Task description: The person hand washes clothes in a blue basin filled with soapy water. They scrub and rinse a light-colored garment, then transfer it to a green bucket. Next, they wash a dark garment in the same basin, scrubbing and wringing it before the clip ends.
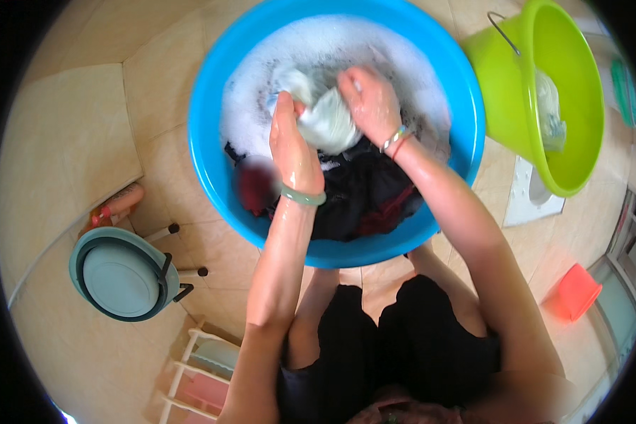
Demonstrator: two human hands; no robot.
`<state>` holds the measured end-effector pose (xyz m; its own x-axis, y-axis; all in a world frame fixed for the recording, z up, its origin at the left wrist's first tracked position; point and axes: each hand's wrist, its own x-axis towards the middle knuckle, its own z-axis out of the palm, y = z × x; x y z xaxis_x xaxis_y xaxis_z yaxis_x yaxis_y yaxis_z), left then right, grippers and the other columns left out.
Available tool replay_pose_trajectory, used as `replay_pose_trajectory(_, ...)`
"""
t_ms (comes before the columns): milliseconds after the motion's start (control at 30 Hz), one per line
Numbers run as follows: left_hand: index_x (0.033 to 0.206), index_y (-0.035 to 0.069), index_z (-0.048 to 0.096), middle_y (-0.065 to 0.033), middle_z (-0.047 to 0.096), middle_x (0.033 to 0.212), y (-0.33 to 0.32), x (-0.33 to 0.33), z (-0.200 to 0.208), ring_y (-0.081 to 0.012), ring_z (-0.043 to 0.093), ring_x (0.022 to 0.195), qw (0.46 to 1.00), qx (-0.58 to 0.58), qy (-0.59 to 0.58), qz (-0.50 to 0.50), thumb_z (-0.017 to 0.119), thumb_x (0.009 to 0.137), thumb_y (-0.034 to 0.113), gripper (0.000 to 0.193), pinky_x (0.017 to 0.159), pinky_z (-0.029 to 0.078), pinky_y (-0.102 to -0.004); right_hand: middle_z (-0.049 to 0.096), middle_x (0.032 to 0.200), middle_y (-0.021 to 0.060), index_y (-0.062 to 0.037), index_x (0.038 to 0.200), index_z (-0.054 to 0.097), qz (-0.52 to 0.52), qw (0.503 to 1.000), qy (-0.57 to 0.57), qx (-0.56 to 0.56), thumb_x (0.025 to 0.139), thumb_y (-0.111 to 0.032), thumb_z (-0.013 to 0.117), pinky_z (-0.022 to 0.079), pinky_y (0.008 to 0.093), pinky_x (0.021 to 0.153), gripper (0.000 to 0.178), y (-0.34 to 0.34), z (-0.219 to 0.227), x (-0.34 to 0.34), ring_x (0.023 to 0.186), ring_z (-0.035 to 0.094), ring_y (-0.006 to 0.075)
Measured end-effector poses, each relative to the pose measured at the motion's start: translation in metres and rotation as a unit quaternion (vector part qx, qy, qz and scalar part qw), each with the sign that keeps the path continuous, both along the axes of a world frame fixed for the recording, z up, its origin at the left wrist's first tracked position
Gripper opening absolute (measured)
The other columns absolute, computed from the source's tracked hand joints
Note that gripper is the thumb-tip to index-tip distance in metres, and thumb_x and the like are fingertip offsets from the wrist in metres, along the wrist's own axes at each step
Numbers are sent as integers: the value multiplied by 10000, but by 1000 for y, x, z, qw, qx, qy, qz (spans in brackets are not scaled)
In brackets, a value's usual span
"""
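A large blue basin point(197, 134) stands in front of me, full of foamy water. Both my hands are over it, working a white wet cloth point(330, 126), blurred by motion, whose exact kind does not show. My left hand point(295, 145), with a green bangle at the wrist, grips the cloth's left side, palm turned inward. On the other side my right hand point(371, 102), wearing thin bracelets, is closed on the cloth. White suds point(258, 78) cover the far part of the water. Dark wet clothes point(364, 191), black with dark red parts, lie in the near part.
At the right stands a tall lime-green bucket point(502, 99) with a whitish item point(550, 113) inside. A coral-red container point(576, 293) sits on the tiled floor farther right. To my left are a grey-blue basin point(120, 279) and a white rack point(184, 367).
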<state>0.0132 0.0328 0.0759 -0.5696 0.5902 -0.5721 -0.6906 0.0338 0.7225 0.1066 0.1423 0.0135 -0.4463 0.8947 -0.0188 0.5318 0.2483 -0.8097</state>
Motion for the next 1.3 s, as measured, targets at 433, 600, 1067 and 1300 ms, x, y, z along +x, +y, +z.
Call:
replay_pose_trajectory(433, 1562, 276, 121, -270, 68, 1570, -27, 3, -7, -435, 256, 1410, 987, 22, -134, -84, 622, 964, 319, 781, 1087, 368, -536, 563, 1241, 250, -49, 1327, 485, 115, 969, -135, -173, 887, 30, 454, 461, 480, 925, 448, 7, -64, 52, 1102, 557, 425)
replay_pose_trajectory(600, 1554, 242, 146, -254, 113, 1551, -21, 7, -2, -433, 274, 1395, 993, -26, -106, -45, 685, 915, 355, 844, 1084, 363, -545, 629, 1087, 167, -55, 1136, 626, 28, 997, -16, -68, 824, -31, 638, 507, 424, 843, 313, 2, -30, 44, 1012, 609, 362)
replay_pose_trajectory(1067, 1220, 46, 593, -132, 672, 1043, -19, -31, 27, -234, 659, 898, 935, 113, -311, -129, 538, 974, 407, 441, 778, 558, -368, 622, 941, 78, -110, 793, 716, 394, 829, 387, -84, 633, 45, 745, 472, 350, 697, 225, -56, 193, 35, 814, 591, 260)
replay_pose_trajectory(1300, 1437, -5, 390, -157, 468, 1445, -52, -10, -9, -285, 503, 1291, 845, 327, -416, -81, 454, 997, 145, 470, 1113, 396, -405, 607, 1171, 53, -17, 1251, 574, 49, 886, 369, -276, 855, -58, 723, 480, 268, 909, 425, 10, 123, 29, 1045, 578, 128)
